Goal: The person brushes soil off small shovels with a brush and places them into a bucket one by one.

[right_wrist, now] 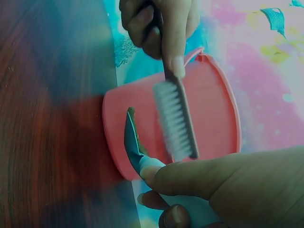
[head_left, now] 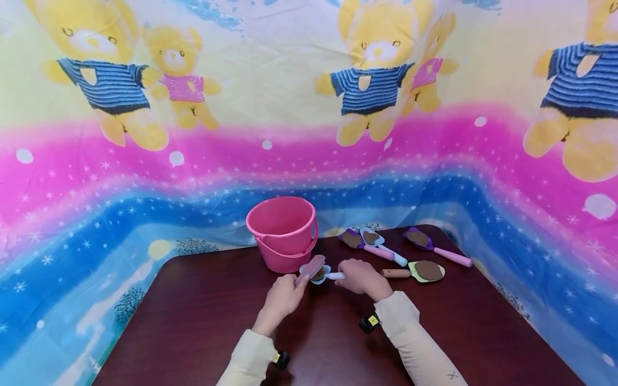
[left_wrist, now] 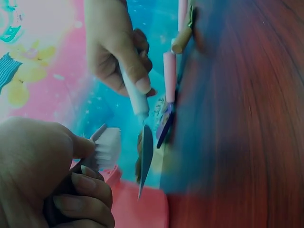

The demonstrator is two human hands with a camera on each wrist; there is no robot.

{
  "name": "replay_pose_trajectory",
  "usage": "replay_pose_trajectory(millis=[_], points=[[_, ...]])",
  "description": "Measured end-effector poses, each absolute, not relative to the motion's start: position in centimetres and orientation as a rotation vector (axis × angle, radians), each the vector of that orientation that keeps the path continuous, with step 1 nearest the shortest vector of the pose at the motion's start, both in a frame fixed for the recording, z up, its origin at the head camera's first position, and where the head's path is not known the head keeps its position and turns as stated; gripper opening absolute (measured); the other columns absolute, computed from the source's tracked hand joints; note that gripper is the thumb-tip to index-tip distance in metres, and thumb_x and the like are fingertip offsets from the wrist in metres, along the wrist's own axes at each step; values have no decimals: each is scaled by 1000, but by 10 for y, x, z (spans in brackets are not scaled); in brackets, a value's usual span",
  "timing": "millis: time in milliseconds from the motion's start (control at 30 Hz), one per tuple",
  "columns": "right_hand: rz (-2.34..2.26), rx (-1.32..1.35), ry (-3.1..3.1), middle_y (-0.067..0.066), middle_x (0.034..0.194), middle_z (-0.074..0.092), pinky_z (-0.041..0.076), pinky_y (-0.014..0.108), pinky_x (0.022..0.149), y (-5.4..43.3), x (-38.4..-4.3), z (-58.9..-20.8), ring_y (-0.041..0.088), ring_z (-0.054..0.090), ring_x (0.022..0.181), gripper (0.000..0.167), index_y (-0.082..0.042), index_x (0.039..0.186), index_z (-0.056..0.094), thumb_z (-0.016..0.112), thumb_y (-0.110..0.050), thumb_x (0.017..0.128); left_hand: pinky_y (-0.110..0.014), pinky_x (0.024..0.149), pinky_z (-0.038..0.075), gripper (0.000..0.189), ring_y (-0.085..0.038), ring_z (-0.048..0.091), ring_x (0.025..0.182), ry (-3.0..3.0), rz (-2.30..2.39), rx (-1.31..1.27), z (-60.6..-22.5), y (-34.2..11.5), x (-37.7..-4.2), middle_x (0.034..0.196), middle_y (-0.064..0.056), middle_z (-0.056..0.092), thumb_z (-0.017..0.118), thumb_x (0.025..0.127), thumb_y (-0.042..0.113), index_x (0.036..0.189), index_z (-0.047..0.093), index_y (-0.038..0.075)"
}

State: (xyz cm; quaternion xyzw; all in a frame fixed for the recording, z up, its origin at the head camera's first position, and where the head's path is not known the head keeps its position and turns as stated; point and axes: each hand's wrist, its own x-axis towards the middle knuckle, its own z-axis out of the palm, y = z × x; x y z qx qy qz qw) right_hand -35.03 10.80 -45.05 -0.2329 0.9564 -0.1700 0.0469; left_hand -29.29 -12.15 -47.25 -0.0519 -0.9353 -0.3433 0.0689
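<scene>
My left hand grips a brush with a pinkish back and pale bristles. My right hand holds a small toy shovel by its whitish handle. Brown, mud-like matter coats the face of its light blue blade. In the right wrist view the bristles stand beside the blade, with a small gap visible between them. Both tools are held in front of a pink bucket, which stands upright at the back of the table.
On the dark wooden table, several more shovels lie at the back right: a purple one with pink handle, a light blue one, another purple one and a green one with wooden handle. Brown matter covers their blades. A bear-print cloth hangs behind.
</scene>
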Motion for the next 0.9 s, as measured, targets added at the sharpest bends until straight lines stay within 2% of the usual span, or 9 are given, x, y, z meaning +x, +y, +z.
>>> replay_pose_trajectory(millis=[300,467,567,700,900], points=[[-544,-729,2918,-5,75,59,49,36,68,103,-345,-448,16,54,65,14,-15,92,68,74,-27,93,-24,44,35,34,-11,42,48,-2783,-1098,-274,-481,-109,-295,56,2,44,65,99,33,74,59,12],[-569,-732,2909,-4,73,59,49,35,67,102,-341,-447,16,54,64,14,-14,92,67,75,-26,92,-23,48,37,23,-9,43,51,-2750,-1195,-371,-488,-105,-295,59,3,45,64,100,26,89,66,6],[-584,-749,2919,-4,73,59,49,35,66,102,-339,-447,16,54,64,14,-14,92,68,76,-25,91,-22,49,37,26,-8,42,52,-2740,-1259,-418,-491,-104,-294,60,5,44,60,103,26,94,67,2],[-568,-768,2951,-6,74,59,50,35,67,102,-338,-446,14,54,64,14,-15,91,68,77,-26,91,-22,49,35,34,-8,40,52,-2742,-1303,-443,-493,-104,-295,59,5,41,55,105,27,89,64,-1],[-572,-776,2993,-5,71,57,48,34,65,104,-338,-440,15,52,62,16,-15,91,67,77,-27,90,-23,51,36,35,-8,40,53,-2725,-1324,-471,-487,-105,-299,60,4,41,53,106,29,81,58,4]])
